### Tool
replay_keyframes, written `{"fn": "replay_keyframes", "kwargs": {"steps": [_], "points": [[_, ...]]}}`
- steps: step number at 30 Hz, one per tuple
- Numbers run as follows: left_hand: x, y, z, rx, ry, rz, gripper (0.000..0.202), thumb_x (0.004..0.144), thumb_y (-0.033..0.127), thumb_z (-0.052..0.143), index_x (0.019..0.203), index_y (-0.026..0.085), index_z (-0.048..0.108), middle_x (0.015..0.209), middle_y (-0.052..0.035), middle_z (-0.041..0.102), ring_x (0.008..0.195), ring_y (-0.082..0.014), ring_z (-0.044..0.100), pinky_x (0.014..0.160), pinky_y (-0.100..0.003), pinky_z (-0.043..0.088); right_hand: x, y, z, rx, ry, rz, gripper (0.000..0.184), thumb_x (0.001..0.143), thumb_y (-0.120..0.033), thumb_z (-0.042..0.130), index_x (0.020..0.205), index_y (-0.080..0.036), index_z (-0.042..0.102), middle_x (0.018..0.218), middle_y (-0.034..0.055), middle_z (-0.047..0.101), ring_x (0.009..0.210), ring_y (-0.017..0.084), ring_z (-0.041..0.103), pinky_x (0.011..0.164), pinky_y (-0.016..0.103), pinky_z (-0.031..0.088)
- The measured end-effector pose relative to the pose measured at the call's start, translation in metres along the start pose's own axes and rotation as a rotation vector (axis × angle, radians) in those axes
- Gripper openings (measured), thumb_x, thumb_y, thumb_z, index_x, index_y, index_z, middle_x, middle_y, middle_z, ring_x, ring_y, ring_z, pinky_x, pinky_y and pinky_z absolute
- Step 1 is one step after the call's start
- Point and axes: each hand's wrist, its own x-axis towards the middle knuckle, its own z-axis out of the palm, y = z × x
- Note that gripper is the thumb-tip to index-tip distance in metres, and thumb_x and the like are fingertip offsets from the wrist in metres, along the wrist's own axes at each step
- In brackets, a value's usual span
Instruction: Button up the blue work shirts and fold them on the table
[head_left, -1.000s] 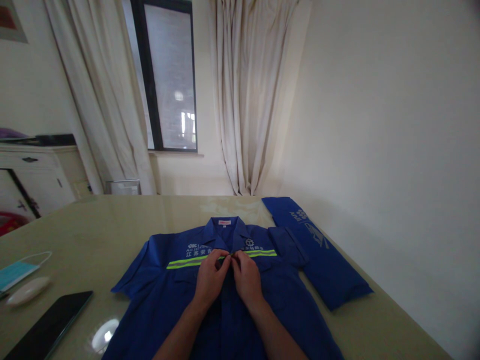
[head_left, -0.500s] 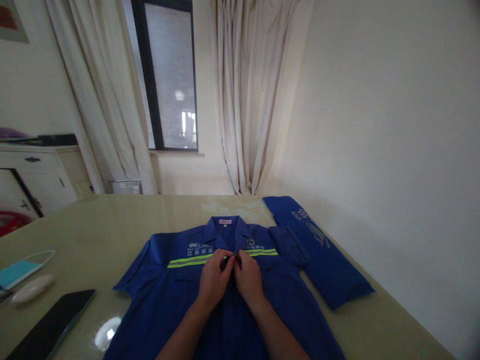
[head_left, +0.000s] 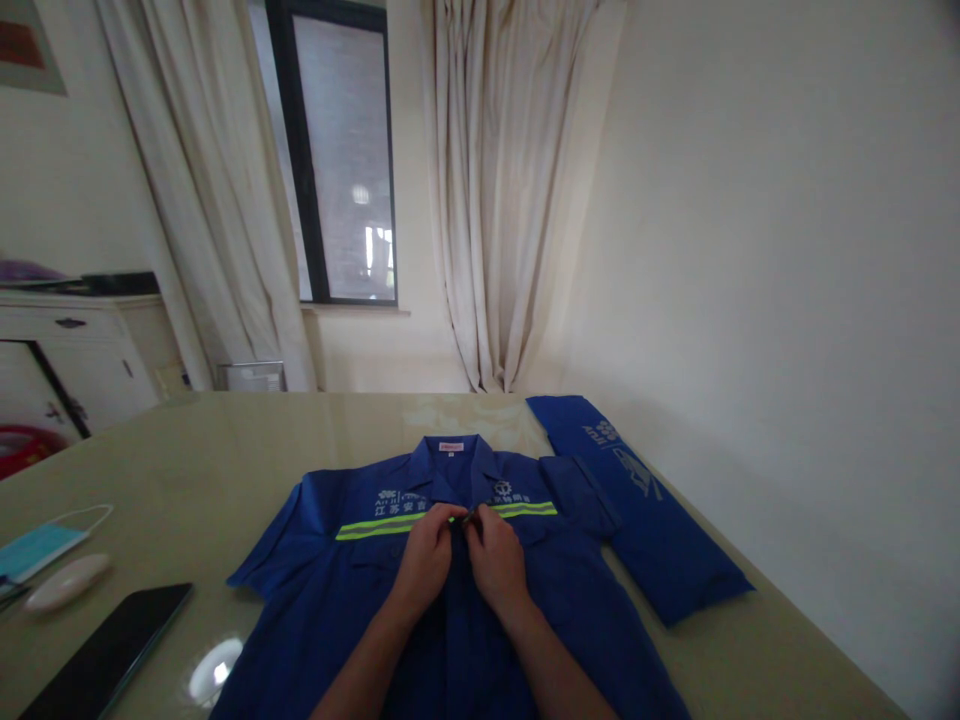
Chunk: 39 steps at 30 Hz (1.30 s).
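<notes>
A blue short-sleeved work shirt [head_left: 330, 580] with a yellow-green and grey stripe lies face up on the table, its collar pointing away from me. Both hands meet at the front placket just under the collar opening. My left hand [head_left: 426, 550] pinches the placket edge between thumb and fingers. Close beside it, my right hand [head_left: 495, 555] is closed on the shirt's other front edge, with a small dark bit showing at the fingertips. Whether that is a button or a fold, I cannot make out.
A folded blue printed garment or bag [head_left: 645, 510] lies right of the shirt, near the wall. At left on the glossy table [head_left: 225, 430] are a black phone [head_left: 105, 650], a pale oval object [head_left: 67, 583] and a light-blue face mask [head_left: 41, 552].
My fingertips have shifted slightly at the placket, the left fingers now straighter over the edge. The shirt stays in place; the view has tilted a little.
</notes>
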Motion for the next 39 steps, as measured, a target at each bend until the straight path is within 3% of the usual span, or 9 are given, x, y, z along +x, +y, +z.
{"fn": "replay_keyframes", "kwargs": {"steps": [8,15,17,20,24,30,32,35,39], "points": [[-0.002,-0.006,0.000,0.054,-0.106,-0.051,0.040,0.081,0.014,0.052,0.117,0.021,0.067,0.114,-0.0074,0.074,0.106,-0.0213,0.068,0.099,-0.037,0.051,0.001,0.000,0.000,0.085,0.033,-0.021,0.022,0.103,-0.025,0.043,0.089,-0.025,0.060,0.088,0.0010,0.073,0.083,0.018,0.069,0.067,0.025,0.036],[-0.010,0.020,-0.003,0.517,-0.199,-0.061,0.049,0.081,0.008,0.045,0.125,0.019,0.064,0.125,-0.0108,0.069,0.118,-0.0234,0.061,0.105,-0.037,0.044,0.002,-0.001,-0.001,0.146,0.033,-0.017,0.025,0.102,-0.032,0.044,0.089,-0.025,0.064,0.090,0.0020,0.073,0.084,0.019,0.069,0.071,0.025,0.040],[-0.018,0.029,-0.003,0.680,-0.225,-0.114,0.051,0.083,0.014,0.047,0.131,0.019,0.061,0.135,-0.0122,0.064,0.126,-0.0268,0.056,0.109,-0.042,0.041,0.002,-0.002,-0.002,0.185,0.034,-0.031,0.029,0.103,-0.033,0.041,0.093,-0.025,0.067,0.094,0.0028,0.074,0.089,0.019,0.069,0.075,0.025,0.042],[-0.034,0.036,0.001,0.840,-0.243,-0.209,0.063,0.084,0.030,0.051,0.146,0.019,0.051,0.157,-0.0135,0.045,0.145,-0.0366,0.037,0.119,-0.058,0.025,0.002,-0.001,-0.003,0.203,0.027,-0.048,0.033,0.104,-0.034,0.039,0.098,-0.025,0.070,0.099,0.0035,0.075,0.095,0.019,0.069,0.082,0.024,0.044],[-0.048,0.033,0.010,0.889,-0.302,-0.219,0.058,0.087,0.036,0.050,0.144,0.025,0.057,0.165,-0.0128,0.032,0.152,-0.0453,0.019,0.115,-0.077,0.008,0.005,0.003,-0.003,0.194,0.019,-0.061,0.035,0.104,-0.036,0.040,0.097,-0.025,0.072,0.097,0.0036,0.076,0.092,0.019,0.070,0.080,0.024,0.045],[-0.034,0.023,0.011,0.964,-0.258,-0.069,0.056,0.088,0.018,0.046,0.142,0.029,0.059,0.163,-0.0118,0.036,0.150,-0.0438,0.027,0.115,-0.076,0.013,0.015,-0.004,-0.008,0.369,0.219,0.004,0.039,0.104,-0.036,0.036,0.093,-0.020,0.070,0.093,0.0077,0.076,0.088,0.020,0.069,0.081,0.027,0.048],[-0.023,0.013,0.004,0.973,-0.266,-0.043,0.057,0.089,0.022,0.047,0.145,0.030,0.055,0.164,-0.0112,0.034,0.150,-0.0424,0.028,0.115,-0.074,0.015,0.001,-0.012,-0.022,0.373,0.196,-0.059,0.039,0.104,-0.037,0.037,0.094,-0.020,0.071,0.095,0.0084,0.075,0.090,0.021,0.068,0.083,0.028,0.049],[-0.001,-0.005,-0.017,0.993,-0.304,-0.018,0.055,0.091,0.027,0.048,0.145,0.028,0.055,0.165,-0.0119,0.033,0.151,-0.0401,0.026,0.117,-0.069,0.018,-0.049,-0.010,-0.053,0.279,-0.009,-0.283,0.029,0.102,-0.037,0.047,0.100,-0.025,0.073,0.102,0.0056,0.075,0.099,0.021,0.067,0.092,0.030,0.048],[0.028,-0.018,-0.049,0.993,-0.269,-0.015,0.047,0.094,0.025,0.045,0.139,0.028,0.059,0.157,-0.0101,0.047,0.143,-0.0303,0.043,0.118,-0.052,0.029,-0.131,0.044,-0.082,-0.039,-0.167,-0.383,0.031,0.092,-0.045,0.065,0.122,-0.040,0.070,0.140,0.0015,0.064,0.125,0.028,0.061,0.107,0.042,0.046]]}}
